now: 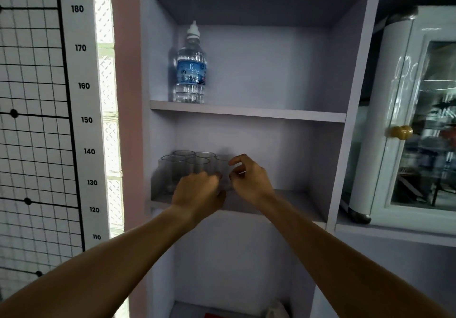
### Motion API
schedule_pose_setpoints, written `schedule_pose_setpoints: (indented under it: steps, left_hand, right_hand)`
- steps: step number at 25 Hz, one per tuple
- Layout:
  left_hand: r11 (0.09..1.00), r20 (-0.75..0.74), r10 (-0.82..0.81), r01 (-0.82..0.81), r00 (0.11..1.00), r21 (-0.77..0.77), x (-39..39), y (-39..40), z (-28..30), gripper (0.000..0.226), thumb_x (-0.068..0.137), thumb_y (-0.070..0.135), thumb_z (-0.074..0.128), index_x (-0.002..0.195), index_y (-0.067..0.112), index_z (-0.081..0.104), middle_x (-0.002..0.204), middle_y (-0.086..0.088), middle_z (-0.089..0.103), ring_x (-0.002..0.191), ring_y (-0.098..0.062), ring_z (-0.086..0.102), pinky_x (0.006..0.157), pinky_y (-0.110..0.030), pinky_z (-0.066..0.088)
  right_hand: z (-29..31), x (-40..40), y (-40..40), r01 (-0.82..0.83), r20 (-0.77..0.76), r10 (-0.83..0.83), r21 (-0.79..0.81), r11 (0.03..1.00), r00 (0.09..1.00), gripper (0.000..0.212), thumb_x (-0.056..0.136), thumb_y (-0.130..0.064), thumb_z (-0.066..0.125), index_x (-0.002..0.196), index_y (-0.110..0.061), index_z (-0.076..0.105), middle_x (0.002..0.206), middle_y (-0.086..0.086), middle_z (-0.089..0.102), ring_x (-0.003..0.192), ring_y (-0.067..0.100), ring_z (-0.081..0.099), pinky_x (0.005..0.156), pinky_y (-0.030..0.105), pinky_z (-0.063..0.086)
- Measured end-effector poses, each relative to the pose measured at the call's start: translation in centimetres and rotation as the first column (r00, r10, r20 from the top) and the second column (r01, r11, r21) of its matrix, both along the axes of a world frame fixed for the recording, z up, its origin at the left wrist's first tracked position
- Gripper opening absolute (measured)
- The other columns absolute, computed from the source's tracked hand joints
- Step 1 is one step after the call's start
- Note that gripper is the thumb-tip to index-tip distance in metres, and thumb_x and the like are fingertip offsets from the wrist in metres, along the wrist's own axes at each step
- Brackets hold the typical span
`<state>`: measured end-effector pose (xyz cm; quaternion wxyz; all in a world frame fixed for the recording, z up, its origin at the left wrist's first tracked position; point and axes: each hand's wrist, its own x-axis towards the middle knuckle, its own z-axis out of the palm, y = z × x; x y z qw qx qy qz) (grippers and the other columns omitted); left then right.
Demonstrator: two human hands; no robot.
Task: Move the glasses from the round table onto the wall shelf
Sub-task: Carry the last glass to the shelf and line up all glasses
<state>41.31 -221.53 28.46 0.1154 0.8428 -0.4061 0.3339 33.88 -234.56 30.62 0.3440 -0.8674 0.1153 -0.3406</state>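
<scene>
Several clear glasses (173, 167) stand in a tight group at the left end of the middle board of the lilac wall shelf (298, 201). One more glass (223, 167), blurred, is at the right edge of the group, between my hands. My left hand (197, 190) has its fingers curled around the lower left side of that glass. To the glass's right is my right hand (249, 178), with thumb and fingers apart and holding nothing. The round table is out of view.
A water bottle (191, 71) stands on the board above, at the left. The right half of the middle board is bare. A white cabinet with a glass door (419, 125) is to the right, and a height chart (84, 120) to the left.
</scene>
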Motion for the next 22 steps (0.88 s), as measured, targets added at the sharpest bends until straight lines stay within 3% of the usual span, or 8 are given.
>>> schedule_pose_setpoints:
  steps: [3, 6, 9, 12, 13, 17, 19, 22]
  left_hand:
    - [1.000, 0.025, -0.014, 0.014, 1.000, 0.004, 0.2, -0.1, -0.3, 0.032, 0.092, 0.038, 0.049, 0.117, 0.022, 0.062, 0.091, -0.005, 0.076, 0.077, -0.029, 0.071, 0.065, -0.034, 0.057]
    - [1.000, 0.043, -0.029, 0.029, 0.999, -0.009, 0.3, 0.0, -0.4, 0.037, 0.089, 0.041, 0.050, 0.121, 0.025, 0.058, 0.095, -0.006, 0.076, 0.081, -0.031, 0.072, 0.068, -0.037, 0.058]
    - [0.997, 0.054, -0.060, 0.062, 0.997, -0.047, 0.7, 0.9, -0.7, 0.030, 0.088, 0.044, 0.052, 0.106, 0.024, 0.065, 0.090, -0.004, 0.076, 0.078, -0.029, 0.072, 0.064, -0.033, 0.056]
    - [0.995, 0.065, -0.070, 0.075, 0.995, -0.069, 1.6, 2.7, -1.0, 0.028, 0.090, 0.044, 0.054, 0.079, 0.021, 0.065, 0.074, -0.001, 0.073, 0.066, -0.026, 0.069, 0.053, -0.026, 0.042]
    - [0.992, 0.058, -0.077, 0.083, 0.995, -0.094, 1.9, 3.4, -1.0, 0.030, 0.089, 0.045, 0.054, 0.076, 0.020, 0.064, 0.072, -0.001, 0.072, 0.064, -0.026, 0.068, 0.053, -0.027, 0.046]
    - [0.969, 0.038, -0.124, 0.129, 0.992, -0.209, 2.7, 5.8, -0.8, 0.035, 0.086, 0.048, 0.053, 0.096, 0.019, 0.070, 0.091, -0.002, 0.077, 0.077, -0.029, 0.073, 0.066, -0.036, 0.060]
    - [0.956, 0.035, -0.136, 0.141, 0.990, -0.258, 2.5, 6.5, -0.6, 0.033, 0.086, 0.044, 0.063, 0.108, 0.021, 0.068, 0.101, 0.001, 0.078, 0.086, -0.027, 0.074, 0.073, -0.035, 0.058]
    - [0.948, 0.003, -0.127, 0.122, 0.992, -0.294, 2.5, 6.5, -0.6, 0.033, 0.086, 0.047, 0.067, 0.107, 0.022, 0.065, 0.099, 0.004, 0.077, 0.087, -0.023, 0.074, 0.071, -0.028, 0.051]
  right_hand:
    - [-0.4, 0.4, 0.0, 0.016, 0.010, -0.015, -0.025, 1.000, 1.000, 0.026, 0.092, -0.005, 0.055, 0.112, -0.020, 0.063, 0.098, 0.004, 0.071, 0.080, 0.016, 0.066, 0.054, 0.006, 0.046]
    - [-0.7, 0.7, 0.0, 0.025, 0.035, -0.024, -0.034, 0.999, 0.999, 0.023, 0.091, -0.005, 0.056, 0.108, -0.018, 0.066, 0.100, 0.004, 0.072, 0.089, 0.019, 0.068, 0.066, 0.012, 0.050]
    - [-1.0, 0.8, 0.1, 0.044, 0.075, -0.041, -0.033, 0.998, 0.996, 0.022, 0.090, -0.003, 0.057, 0.105, -0.016, 0.068, 0.098, 0.004, 0.073, 0.088, 0.018, 0.068, 0.072, 0.018, 0.052]
    - [-0.8, 1.2, 0.8, 0.029, 0.111, -0.025, -0.034, 0.999, 0.993, 0.018, 0.090, -0.006, 0.060, 0.103, -0.014, 0.068, 0.098, 0.005, 0.073, 0.086, 0.018, 0.067, 0.073, 0.022, 0.054]
    - [-0.6, 1.4, 1.2, 0.014, 0.131, -0.008, -0.045, 0.999, 0.991, 0.016, 0.091, -0.009, 0.062, 0.105, -0.013, 0.068, 0.099, 0.004, 0.072, 0.087, 0.018, 0.067, 0.075, 0.024, 0.055]
    - [-0.2, 2.4, 3.2, -0.135, 0.140, 0.146, -0.081, 0.987, 0.979, 0.025, 0.096, -0.020, 0.061, 0.120, -0.015, 0.064, 0.115, 0.006, 0.068, 0.100, 0.020, 0.066, 0.083, 0.024, 0.054]
    - [-0.4, 3.1, 4.0, -0.182, 0.104, 0.192, -0.097, 0.979, 0.976, 0.026, 0.096, -0.025, 0.061, 0.121, -0.018, 0.064, 0.120, 0.005, 0.068, 0.104, 0.021, 0.067, 0.087, 0.026, 0.055]
    - [-0.6, 3.8, 4.5, -0.149, 0.111, 0.161, -0.109, 0.983, 0.981, 0.018, 0.095, -0.021, 0.061, 0.112, -0.017, 0.066, 0.114, 0.007, 0.070, 0.099, 0.022, 0.069, 0.084, 0.028, 0.058]
